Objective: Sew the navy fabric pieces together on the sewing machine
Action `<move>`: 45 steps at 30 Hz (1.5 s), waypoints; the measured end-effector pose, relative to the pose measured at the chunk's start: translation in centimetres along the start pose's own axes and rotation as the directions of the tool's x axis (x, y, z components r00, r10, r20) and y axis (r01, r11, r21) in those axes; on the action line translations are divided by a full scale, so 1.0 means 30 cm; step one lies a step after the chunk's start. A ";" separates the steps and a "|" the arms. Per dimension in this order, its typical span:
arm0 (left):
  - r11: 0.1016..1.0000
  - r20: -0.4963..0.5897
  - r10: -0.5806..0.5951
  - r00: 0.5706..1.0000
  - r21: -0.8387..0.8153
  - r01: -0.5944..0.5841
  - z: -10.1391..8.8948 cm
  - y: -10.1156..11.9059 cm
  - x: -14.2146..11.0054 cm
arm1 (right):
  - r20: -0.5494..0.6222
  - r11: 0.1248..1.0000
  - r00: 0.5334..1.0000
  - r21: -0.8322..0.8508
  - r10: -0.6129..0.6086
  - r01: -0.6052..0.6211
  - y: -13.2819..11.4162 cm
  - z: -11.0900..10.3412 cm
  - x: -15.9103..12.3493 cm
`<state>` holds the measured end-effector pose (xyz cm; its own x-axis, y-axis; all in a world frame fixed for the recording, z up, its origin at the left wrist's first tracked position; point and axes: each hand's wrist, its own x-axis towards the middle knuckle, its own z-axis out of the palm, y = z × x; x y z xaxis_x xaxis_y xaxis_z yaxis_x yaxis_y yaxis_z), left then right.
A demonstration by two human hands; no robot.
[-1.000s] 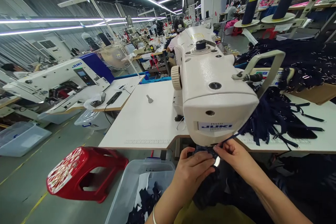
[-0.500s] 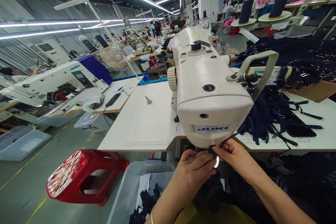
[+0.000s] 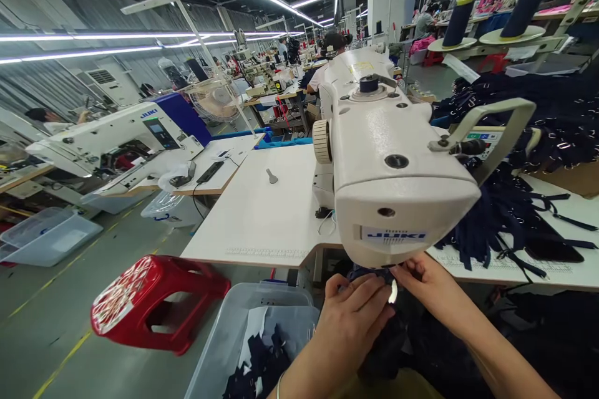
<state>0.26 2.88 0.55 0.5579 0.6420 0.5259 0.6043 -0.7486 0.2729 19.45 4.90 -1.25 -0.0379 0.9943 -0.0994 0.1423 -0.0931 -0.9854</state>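
Observation:
A white JUKI sewing machine (image 3: 405, 199) stands right in front of me, its head hiding the needle area. Under that head my left hand (image 3: 350, 315) has its fingers bent together over dark navy fabric (image 3: 358, 271). Close by on the right, my right hand (image 3: 423, 280) is closed in a pinch, its fingertips partly behind the machine head. A navy strap showed at this pinch a moment ago; the head covers it now. Between both hands a bright spot of light shines. More dark cloth (image 3: 386, 349) hangs below them.
Navy straps with metal rings (image 3: 491, 218) are heaped right of the machine, beside a dark phone (image 3: 555, 249). A small grey metal piece (image 3: 271, 177) lies on the white table (image 3: 262, 218). At lower left stand a red stool (image 3: 159, 305) and a clear bin (image 3: 219, 336) holding navy pieces.
The whole view has shifted, so the machine and table appear farther right. Both hands keep their places under the machine head, and the strap by my right hand is no longer visible.

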 end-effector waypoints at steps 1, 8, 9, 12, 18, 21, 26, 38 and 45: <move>1.000 -0.009 0.002 1.000 -0.006 -0.002 0.001 -0.002 0.000 | -0.005 1.000 1.000 -0.001 -0.003 0.003 0.006 0.003 0.000; 0.989 0.049 0.074 0.996 0.124 -0.080 -0.008 -0.003 -0.003 | 0.007 0.999 1.000 -0.040 -0.025 0.026 0.001 -0.007 0.009; 0.985 0.055 0.066 0.996 0.153 -0.074 -0.007 0.000 -0.005 | 0.003 0.998 1.000 -0.053 -0.022 0.022 -0.006 -0.012 0.014; 0.973 0.038 0.038 0.999 0.225 -0.046 0.004 0.011 -0.015 | -0.049 0.985 0.998 -0.172 -0.036 0.027 -0.022 -0.025 0.037; 0.941 -0.034 0.062 0.998 0.336 -0.046 0.026 0.029 -0.019 | -0.041 0.939 0.982 -0.303 -0.183 0.162 -0.014 -0.029 0.087; 0.925 -0.046 0.041 0.998 0.379 -0.020 0.036 0.037 -0.014 | -0.054 0.931 0.969 -0.295 -0.240 0.215 -0.004 -0.025 0.115; 0.912 -0.067 0.004 0.998 0.409 0.023 0.051 0.042 -0.007 | -0.017 0.944 0.976 -0.261 -0.216 0.204 -0.001 -0.014 0.164; 0.921 -0.094 -0.030 0.995 0.385 0.064 0.051 0.053 -0.003 | -0.028 0.924 0.963 -0.293 -0.267 0.247 0.002 -0.004 0.167; 0.916 -0.106 -0.040 0.994 0.393 0.079 0.060 0.056 0.001 | -0.034 0.814 0.914 -0.467 -0.405 0.344 0.042 -0.014 0.178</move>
<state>2.30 1.94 -0.42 0.4699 0.6505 0.5967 0.8213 -0.5699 -0.0255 19.83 10.11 -2.96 -0.0587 0.9479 0.3132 0.5651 0.2902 -0.7723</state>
